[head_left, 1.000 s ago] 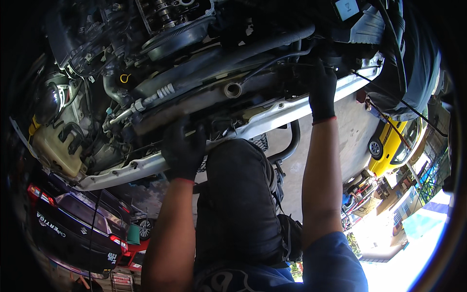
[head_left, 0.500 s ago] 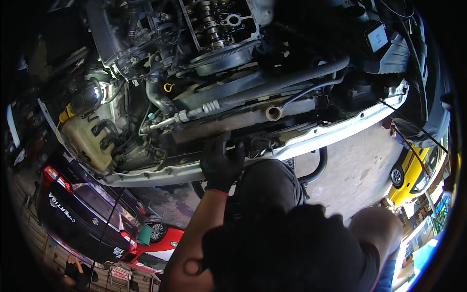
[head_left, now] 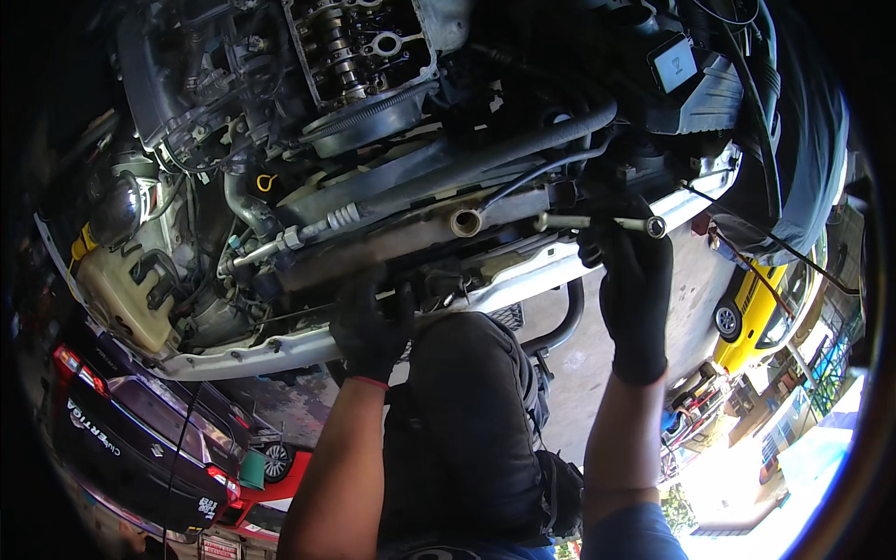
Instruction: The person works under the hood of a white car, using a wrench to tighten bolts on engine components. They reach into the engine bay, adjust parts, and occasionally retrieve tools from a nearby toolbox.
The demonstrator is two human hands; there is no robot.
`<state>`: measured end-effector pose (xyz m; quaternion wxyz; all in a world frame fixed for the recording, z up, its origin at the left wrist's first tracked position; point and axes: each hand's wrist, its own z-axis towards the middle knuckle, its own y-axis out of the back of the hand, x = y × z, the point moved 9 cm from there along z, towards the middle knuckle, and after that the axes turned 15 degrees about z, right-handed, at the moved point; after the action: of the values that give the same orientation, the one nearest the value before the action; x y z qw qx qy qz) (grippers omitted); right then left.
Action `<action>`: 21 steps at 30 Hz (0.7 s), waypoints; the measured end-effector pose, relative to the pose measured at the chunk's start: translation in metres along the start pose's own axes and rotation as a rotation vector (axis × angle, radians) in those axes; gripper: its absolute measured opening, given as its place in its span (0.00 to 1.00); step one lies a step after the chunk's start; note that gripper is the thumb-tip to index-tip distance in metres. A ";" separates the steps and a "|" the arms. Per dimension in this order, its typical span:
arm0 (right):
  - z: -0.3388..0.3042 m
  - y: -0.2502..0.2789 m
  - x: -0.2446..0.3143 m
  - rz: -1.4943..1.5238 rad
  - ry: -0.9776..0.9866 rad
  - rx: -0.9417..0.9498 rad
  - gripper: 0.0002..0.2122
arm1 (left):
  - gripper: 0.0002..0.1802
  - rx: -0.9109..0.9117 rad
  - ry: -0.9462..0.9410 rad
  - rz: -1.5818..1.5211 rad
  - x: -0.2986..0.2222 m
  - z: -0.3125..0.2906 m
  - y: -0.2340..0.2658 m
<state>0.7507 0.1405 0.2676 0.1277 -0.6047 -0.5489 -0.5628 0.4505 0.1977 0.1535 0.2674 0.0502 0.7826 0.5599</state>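
I am looking down on a slim silver-grey metal wrench (head_left: 571,221), its smooth straight shank ending in a rounded ring on the right. Below it in my view runs a pale painted metal crossbar (head_left: 523,280), glossy, gently bowed and pierced with small holes. Behind that bar I see a long dull brown-grey radiator tank (head_left: 392,245) with a short round filler neck (head_left: 466,224), and a thick matte black rubber hose (head_left: 523,147) slanting above it. Farther back, an uncovered metal camshaft (head_left: 341,61) shows oily, shiny lobes. A cloudy cream plastic reservoir (head_left: 117,294), boxy with rounded edges, sits at the left end of the bar.

The wrench lies across the fingers of the black-gloved right hand (head_left: 637,299), nearly level in my view, its two ends sticking out on either side; it is well apart from the black-gloved left hand (head_left: 373,327). My right hand is folded around the wrench, held over the crossbar. My left hand is at the bar farther left, its fingers bent toward the engine side; the dark glove against dark parts means I cannot tell whether it grips anything. Both bare forearms reach up from the lower edge, one on each side of a dark-trousered knee (head_left: 467,373).
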 end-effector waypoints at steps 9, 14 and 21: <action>-0.002 -0.006 -0.121 0.478 -0.177 -0.483 0.06 | 0.20 0.048 0.051 0.009 0.005 0.001 0.000; -0.008 -0.022 -0.123 0.355 -0.061 -0.453 0.06 | 0.20 0.060 0.058 0.003 0.005 0.000 0.000; 0.004 0.001 -0.174 0.527 -0.254 -0.363 0.06 | 0.20 0.007 0.034 -0.003 0.006 0.002 0.002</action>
<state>0.7954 0.0527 0.1236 0.0898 -0.8038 -0.2763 -0.5191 0.4463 0.2025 0.1525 0.2548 0.0402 0.7892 0.5573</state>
